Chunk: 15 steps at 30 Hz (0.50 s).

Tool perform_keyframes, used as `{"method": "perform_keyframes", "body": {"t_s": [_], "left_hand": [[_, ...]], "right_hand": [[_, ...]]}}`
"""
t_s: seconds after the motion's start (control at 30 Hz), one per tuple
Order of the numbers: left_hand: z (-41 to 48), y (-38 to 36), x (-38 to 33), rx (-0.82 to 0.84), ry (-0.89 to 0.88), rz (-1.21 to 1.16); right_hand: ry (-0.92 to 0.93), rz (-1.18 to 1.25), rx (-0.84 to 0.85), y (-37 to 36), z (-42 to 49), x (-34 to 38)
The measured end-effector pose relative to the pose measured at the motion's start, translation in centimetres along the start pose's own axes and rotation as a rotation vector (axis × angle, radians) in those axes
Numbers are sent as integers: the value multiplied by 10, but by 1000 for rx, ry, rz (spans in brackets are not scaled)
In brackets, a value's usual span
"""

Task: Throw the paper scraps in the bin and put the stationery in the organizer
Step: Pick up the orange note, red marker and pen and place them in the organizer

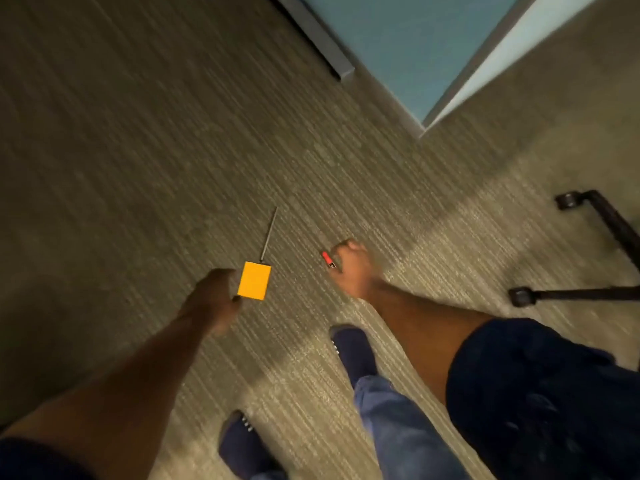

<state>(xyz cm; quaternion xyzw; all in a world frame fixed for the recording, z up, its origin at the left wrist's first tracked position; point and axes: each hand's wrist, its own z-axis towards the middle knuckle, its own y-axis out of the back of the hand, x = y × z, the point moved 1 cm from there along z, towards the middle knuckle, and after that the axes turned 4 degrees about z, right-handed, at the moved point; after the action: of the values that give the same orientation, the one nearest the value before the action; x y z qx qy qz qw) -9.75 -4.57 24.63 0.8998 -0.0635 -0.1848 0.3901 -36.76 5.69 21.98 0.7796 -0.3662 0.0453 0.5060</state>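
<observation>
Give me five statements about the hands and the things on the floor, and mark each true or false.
1. The left hand is at the edge of an orange pad. True.
2. The right hand is closed on a blue marker. False: the marker is red.
3. A thin pencil lies on the carpet just beyond the pad. True.
4. The person is barefoot. False: dark blue shoes are on both feet.
5. A bin stands beside the pad. False: no bin is in view; only chair casters show at right.
</observation>
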Motion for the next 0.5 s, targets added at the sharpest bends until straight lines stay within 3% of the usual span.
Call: {"method": "perform_keyframes", "body": {"t_s": [0.23,0.5], "left_hand": [[83,-69,15,-10,19,48],[150,-129,40,-22,142,24]], "right_hand": [[29,-63,-20,-77,55,-61],[-99,-10,-9,-134,103,-96]]}}
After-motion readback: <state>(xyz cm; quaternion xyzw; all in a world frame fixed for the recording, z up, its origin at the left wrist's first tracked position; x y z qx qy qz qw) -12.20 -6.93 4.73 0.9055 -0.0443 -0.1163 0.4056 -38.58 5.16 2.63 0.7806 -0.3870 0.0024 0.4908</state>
